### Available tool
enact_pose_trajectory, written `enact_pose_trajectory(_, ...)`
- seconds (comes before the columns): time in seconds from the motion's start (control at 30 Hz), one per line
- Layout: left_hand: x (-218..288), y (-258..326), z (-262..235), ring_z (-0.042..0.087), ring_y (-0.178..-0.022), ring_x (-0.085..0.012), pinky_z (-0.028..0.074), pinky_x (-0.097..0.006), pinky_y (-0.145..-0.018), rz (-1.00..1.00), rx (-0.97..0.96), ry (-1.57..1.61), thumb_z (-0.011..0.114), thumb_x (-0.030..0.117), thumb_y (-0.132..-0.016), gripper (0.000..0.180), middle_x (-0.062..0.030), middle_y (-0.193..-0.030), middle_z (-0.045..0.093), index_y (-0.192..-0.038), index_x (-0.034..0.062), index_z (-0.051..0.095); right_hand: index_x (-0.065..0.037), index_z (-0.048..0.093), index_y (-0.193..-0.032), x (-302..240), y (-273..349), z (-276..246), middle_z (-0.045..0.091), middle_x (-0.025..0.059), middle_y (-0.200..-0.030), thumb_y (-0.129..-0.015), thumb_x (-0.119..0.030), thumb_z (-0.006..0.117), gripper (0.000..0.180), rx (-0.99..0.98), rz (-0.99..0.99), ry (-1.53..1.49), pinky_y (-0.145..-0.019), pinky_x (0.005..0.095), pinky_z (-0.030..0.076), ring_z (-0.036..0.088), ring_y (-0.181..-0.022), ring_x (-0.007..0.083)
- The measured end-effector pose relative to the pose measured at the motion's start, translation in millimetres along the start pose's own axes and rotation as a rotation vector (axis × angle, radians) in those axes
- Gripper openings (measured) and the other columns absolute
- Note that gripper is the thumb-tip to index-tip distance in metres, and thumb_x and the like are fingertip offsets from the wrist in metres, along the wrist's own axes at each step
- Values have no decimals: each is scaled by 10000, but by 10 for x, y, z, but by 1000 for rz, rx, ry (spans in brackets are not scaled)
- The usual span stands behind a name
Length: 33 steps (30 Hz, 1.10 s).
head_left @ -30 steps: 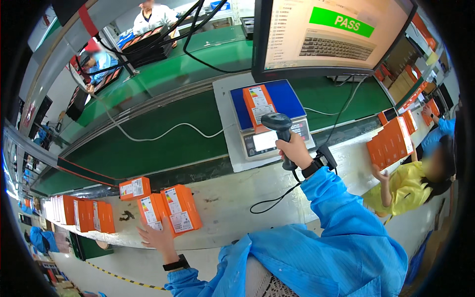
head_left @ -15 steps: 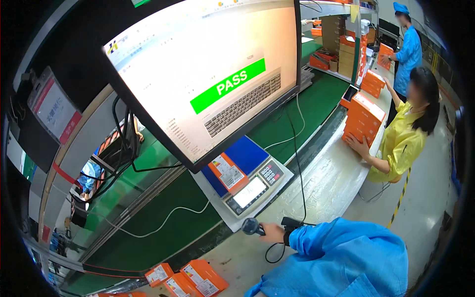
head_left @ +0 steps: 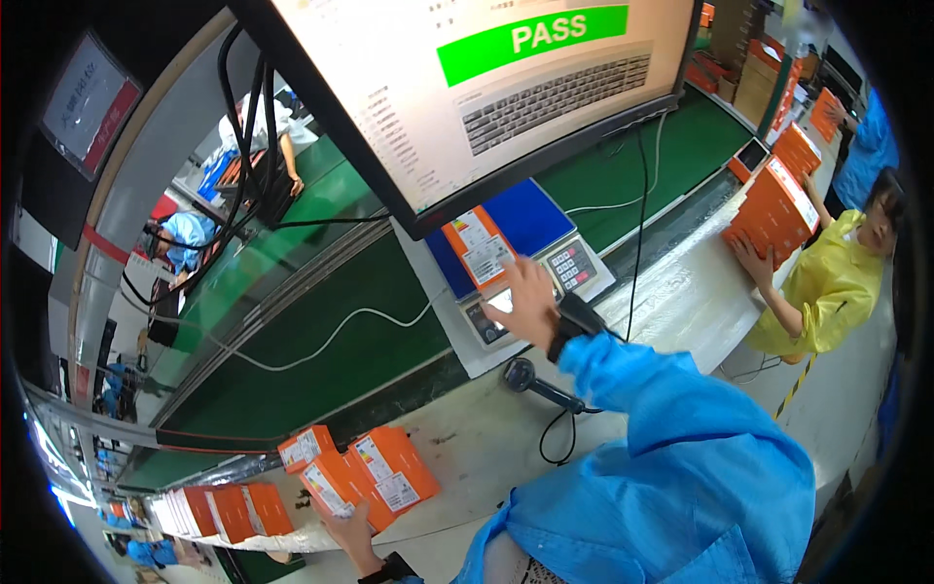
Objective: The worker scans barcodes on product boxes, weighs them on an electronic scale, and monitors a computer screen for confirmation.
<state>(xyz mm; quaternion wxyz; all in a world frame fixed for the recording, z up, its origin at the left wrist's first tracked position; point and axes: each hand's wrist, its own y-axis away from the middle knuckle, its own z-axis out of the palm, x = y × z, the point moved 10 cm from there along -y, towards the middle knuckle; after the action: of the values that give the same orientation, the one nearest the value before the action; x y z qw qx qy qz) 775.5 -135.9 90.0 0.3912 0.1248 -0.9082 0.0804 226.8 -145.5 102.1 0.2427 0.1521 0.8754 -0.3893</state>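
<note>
The right hand (head_left: 530,302) reaches with fingers spread and empty toward the orange box (head_left: 477,249) lying on the blue scale (head_left: 530,229); a flat grip across its near edge would likely lift it cleanly. The left hand (head_left: 348,529) rests open against an orange box (head_left: 336,484) on the tabletop (head_left: 467,438). The scanner (head_left: 530,380) and its cable lie just below the reaching wrist, and the monitor (head_left: 486,88) overhangs the scale.

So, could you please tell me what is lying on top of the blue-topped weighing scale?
One orange box with white labels lies on the blue-topped weighing scale. The right hand reaches over the scale's front panel, covering part of its display.
</note>
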Motion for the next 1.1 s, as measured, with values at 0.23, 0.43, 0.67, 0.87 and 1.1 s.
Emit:
enact_pose_trajectory(0.23, 966, 128, 374, 439, -1174, -288, 376, -393, -976, 182, -51, 181, 726, 77, -631, 926, -191, -1314, 397, -1418, -10, 245, -10, 301, -1388, 364, -519, 930, 265, 370, -1347, -605, -448, 743, 1000, -506, 429, 287, -932, 515, 370, 339, -1175, 531)
enact_pose_trajectory(0.43, 1887, 74, 1247, 441, -1199, -262, 376, -348, -988, 306, -221, 167, 745, 129, -678, 906, -189, -1362, 380, -1415, -20, 240, -43, 399, -1327, 346, 140, 7, 455, 264, -1149, -566, -363, 724, 887, -523, 312, -157, -918, 440, 417, 475, -1071, 416)
enact_pose_trajectory(0.67, 3349, -107, 2818, 579, -1031, -302, 477, -389, -856, 656, -333, 312, 786, 257, -637, 860, -220, -1149, 549, -1336, 6, 353, -36, 452, -1300, 779, 1003, -1823, 419, 262, -1244, -541, -325, 746, 864, -358, 329, -199, -994, 418, 369, 433, -1169, 404)
enact_pose_trajectory(0.87, 3705, -111, 3912, 514, -1076, -377, 438, -453, -896, 390, -227, -193, 702, 528, -637, 989, -256, -1160, 489, -1399, 67, 274, -47, 421, -1326, 1773, 1466, -2842, 423, 221, -1227, -533, -228, 728, 869, -28, 561, 111, -998, 425, 361, 440, -1168, 370)
enact_pose_trajectory(1.1, 3708, -10, 4348, 392, -1189, -468, 379, -528, -955, 292, -276, -292, 657, 588, -704, 951, -295, -1353, 278, -1429, 140, 236, -58, 404, -1325, 2825, 1790, -2497, 438, 237, -1202, -535, -222, 713, 863, -149, 559, 318, -922, 435, 417, 483, -1065, 401)
